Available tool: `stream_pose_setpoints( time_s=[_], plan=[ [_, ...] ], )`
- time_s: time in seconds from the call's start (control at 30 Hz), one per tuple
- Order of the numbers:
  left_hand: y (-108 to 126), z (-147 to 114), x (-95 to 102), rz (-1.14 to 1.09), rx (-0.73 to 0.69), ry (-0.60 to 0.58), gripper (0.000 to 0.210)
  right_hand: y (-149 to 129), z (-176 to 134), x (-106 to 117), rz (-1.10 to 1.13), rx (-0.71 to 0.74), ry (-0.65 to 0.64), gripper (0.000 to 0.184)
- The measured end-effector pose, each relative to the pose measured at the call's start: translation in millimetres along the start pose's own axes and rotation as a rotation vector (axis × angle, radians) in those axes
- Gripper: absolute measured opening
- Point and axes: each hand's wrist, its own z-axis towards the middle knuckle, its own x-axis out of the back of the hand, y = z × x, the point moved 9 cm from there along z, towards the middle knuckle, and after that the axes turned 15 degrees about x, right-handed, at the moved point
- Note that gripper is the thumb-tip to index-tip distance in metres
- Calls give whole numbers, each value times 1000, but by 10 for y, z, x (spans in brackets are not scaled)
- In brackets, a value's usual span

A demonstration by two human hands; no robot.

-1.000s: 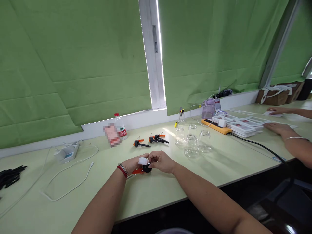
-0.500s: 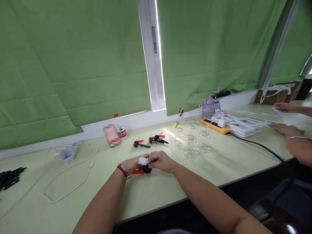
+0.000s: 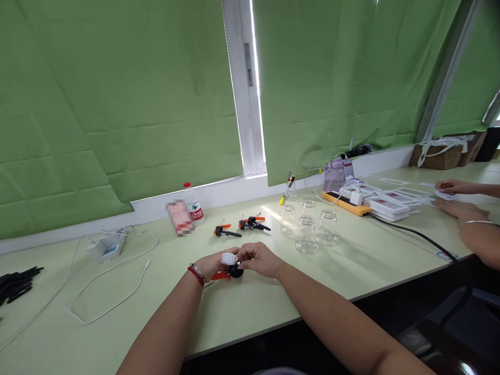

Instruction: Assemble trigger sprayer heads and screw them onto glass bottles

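My left hand [image 3: 213,264] is closed around a bottle top [image 3: 236,270] with a round black cap, an orange lever and a thin metallic-looking rod. The fingers of my right hand [image 3: 260,260] pinch the black cap from the right. A small whitish translucent piece [image 3: 228,259] sits between my hands, above the cap; which hand supports it I cannot tell. Beyond my hands lie similar black-and-orange bottle tops [image 3: 252,223], and another one [image 3: 224,230] to their left. Several clear glass jars [image 3: 307,237] stand to the right.
A water bottle [image 3: 194,205] stands by the wall. At left are a white cable [image 3: 130,294], a white charger stand [image 3: 106,249] and black parts [image 3: 17,284]. An orange power strip [image 3: 346,203] lies beside stacked cards [image 3: 386,205]. A co-worker's hands [image 3: 455,207] handle paper at right.
My hands and the bottle top stay nearly still. At right, the co-worker's upper hand has come lower and nearer with the paper.
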Motion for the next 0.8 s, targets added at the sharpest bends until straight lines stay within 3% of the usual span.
stream_pose_setpoints(
  time_s=[0.8],
  plan=[
    [9,-55,-24,83,-40,9,43,36,-20,-17,47,-22,-1,17]
  ],
)
